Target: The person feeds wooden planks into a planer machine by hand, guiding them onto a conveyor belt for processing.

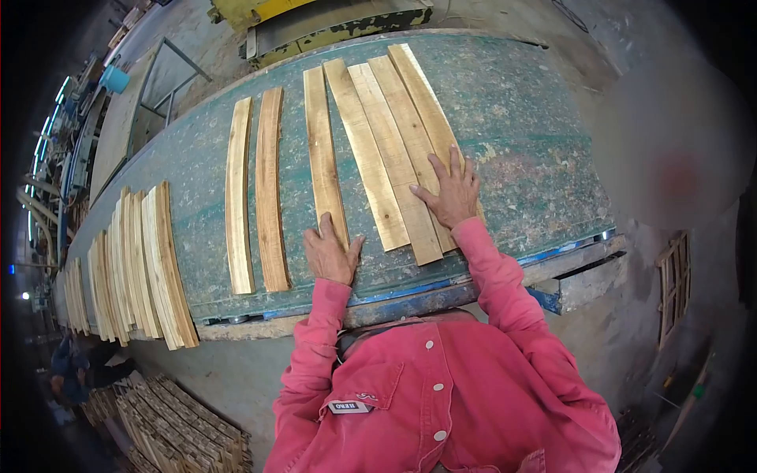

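Fingers spread, my right hand [453, 191] touches long tan wooden boards [404, 110]; my left hand [332, 251], fingers slightly parted, touches a narrow board [319, 134]. Light-blue bucket [115, 80]: contents indistinct.

Head camera looks down across the table [536, 118], seemingly blurred at right.

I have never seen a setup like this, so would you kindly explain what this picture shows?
There is no robot here: a person works with two bare hands, and the single picture comes from a camera on their head, looking forward and down. On the worn green table lie long wooden strips, some spread out, others gathered in groups on the left. The left hand rests on the near end of one strip; the right hand lies spread over the boards at the right. Neither appears to lift anything.
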The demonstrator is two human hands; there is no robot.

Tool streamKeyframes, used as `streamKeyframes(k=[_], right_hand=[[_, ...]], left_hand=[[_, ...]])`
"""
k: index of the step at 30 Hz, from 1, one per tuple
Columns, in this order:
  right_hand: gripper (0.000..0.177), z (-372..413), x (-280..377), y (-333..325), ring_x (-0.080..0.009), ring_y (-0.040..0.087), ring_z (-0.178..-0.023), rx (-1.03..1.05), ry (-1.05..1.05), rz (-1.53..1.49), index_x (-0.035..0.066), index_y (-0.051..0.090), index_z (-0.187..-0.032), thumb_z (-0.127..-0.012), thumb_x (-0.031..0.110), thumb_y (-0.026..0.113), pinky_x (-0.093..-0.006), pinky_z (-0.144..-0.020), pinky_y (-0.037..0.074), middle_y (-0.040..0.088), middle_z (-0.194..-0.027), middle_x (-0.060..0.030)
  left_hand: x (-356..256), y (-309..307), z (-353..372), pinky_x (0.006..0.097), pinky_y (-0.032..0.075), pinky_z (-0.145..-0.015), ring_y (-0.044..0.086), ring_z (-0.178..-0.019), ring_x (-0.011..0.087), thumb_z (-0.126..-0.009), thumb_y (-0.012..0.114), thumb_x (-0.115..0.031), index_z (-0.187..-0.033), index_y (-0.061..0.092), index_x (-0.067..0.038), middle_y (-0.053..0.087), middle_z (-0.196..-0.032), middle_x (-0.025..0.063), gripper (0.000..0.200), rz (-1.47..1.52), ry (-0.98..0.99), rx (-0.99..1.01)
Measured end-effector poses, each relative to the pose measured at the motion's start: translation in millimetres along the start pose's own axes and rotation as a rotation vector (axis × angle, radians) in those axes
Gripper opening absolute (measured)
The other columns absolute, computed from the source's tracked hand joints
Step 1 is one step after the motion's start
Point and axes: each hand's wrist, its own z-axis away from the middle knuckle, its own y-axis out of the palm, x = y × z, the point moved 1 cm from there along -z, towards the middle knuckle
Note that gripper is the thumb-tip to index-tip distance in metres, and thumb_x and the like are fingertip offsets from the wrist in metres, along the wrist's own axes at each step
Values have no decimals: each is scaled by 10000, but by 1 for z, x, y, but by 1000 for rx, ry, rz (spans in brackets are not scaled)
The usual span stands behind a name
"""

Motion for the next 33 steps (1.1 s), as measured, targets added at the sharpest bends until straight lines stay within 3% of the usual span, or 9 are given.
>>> streamKeyframes(k=[2,5,9,12,18,21,26,32,33], right_hand=[[837,0,0,-1,-503,196,-1475,0,3,-4,260,471,-1518,-826,691,664,-621,-1154,194,222,-1664,-171],[831,1,1,-1,-505,203,-1469,-7,5,-1,259,473,-1519,-829,683,663,-613,-1154,205,225,-1666,-162],[832,8,11,-1,-505,216,-1458,-4,-24,-4,233,473,-1523,-842,682,642,-599,-1151,226,249,-1664,-137],[848,19,32,-4,-514,216,-1451,28,-32,-11,212,463,-1530,-853,699,613,-596,-1153,228,275,-1656,-128],[822,40,57,31,-509,283,-1400,-100,0,-307,167,448,-1530,-903,686,559,-580,-1154,236,300,-1634,-166],[776,29,29,38,-474,355,-1349,-235,97,-315,139,481,-1494,-899,617,620,-544,-1135,280,342,-1588,-194],[689,21,-9,-12,-373,500,-1205,-141,139,-79,109,574,-1395,-832,456,767,-473,-1057,379,493,-1388,-203],[570,15,-46,-27,-352,574,-1014,231,301,-812,76,723,-1223,-789,438,801,-431,-967,430,568,-1121,-167],[563,22,-50,-25,-352,570,-1020,133,286,-636,78,734,-1208,-786,444,804,-436,-958,430,571,-1121,-169]], left_hand=[[7,-1,-9,479,495,-847,563,-955,368,-790,829,-253,-1362,550,-6,545,-1056,195,682,126,8,34],[38,-12,-14,460,518,-828,599,-902,342,-805,814,-197,-1340,555,16,600,-961,144,631,830,-89,271],[68,-32,-9,464,494,-924,614,-1051,346,-854,774,-201,-1449,532,-115,660,-1120,137,648,-48,0,183],[59,-63,-11,543,406,-1027,545,-1212,389,-894,735,-310,-1519,472,-201,588,-1331,171,687,-243,-82,99],[178,-32,-41,658,233,-1156,331,-1455,452,-1004,458,-600,-1606,307,-259,362,-1592,211,708,-506,-272,-243],[196,-31,-43,673,173,-1182,243,-1512,440,-1033,346,-627,-1624,249,-278,259,-1652,210,693,-402,-417,-48],[196,-25,-40,664,202,-1174,269,-1506,429,-1040,344,-617,-1626,243,-278,246,-1653,222,684,-431,-391,-69],[195,-26,-42,647,232,-1162,311,-1480,430,-1035,363,-620,-1622,257,-264,289,-1633,224,694,-409,-370,-96],[194,-28,-41,641,243,-1154,324,-1470,431,-1032,374,-622,-1621,261,-249,303,-1626,226,707,-399,-361,-102]])
